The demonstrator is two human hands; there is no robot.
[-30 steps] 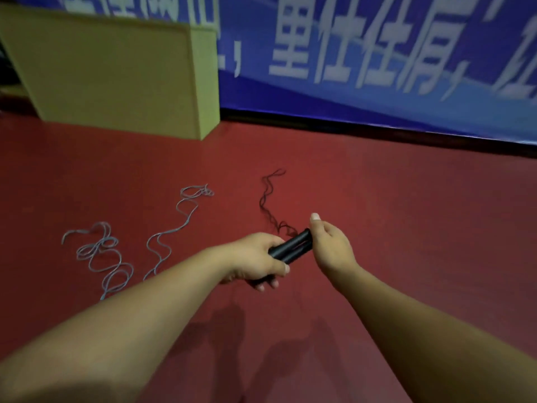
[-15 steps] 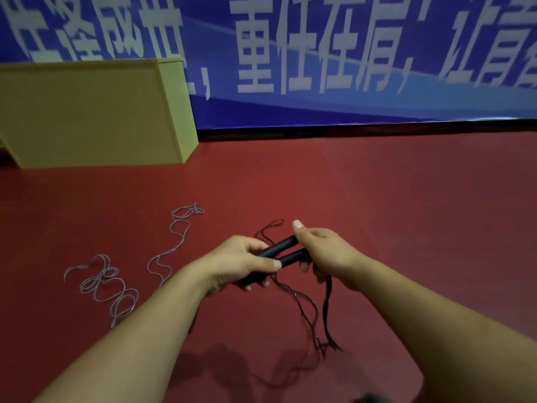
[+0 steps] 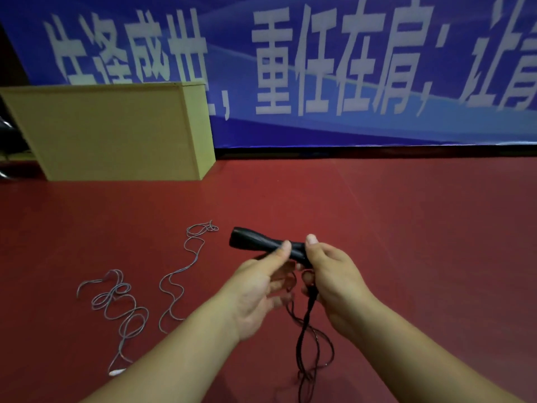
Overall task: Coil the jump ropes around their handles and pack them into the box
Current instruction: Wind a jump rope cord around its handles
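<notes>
Both my hands hold the black jump rope handles point(image 3: 252, 242) together in front of me, above the red floor. My left hand point(image 3: 261, 289) pinches them with its thumb on top. My right hand point(image 3: 328, 274) grips their right end. The black rope point(image 3: 308, 344) hangs down from between my hands in loose loops toward the floor. A grey jump rope point(image 3: 125, 303) lies uncoiled on the floor at the left, one pale handle end point(image 3: 116, 372) near my left forearm. The yellow cardboard box point(image 3: 116, 132) stands at the back left.
A blue banner with white characters point(image 3: 319, 68) covers the wall behind. The red floor point(image 3: 406, 228) stretches wide to the right. Something dark point(image 3: 5, 126) shows at the far left edge beside the box.
The handles have swung level and risen, their free end now pointing left. The black rope has left the floor ahead and hangs below my hands. The view has tilted up.
</notes>
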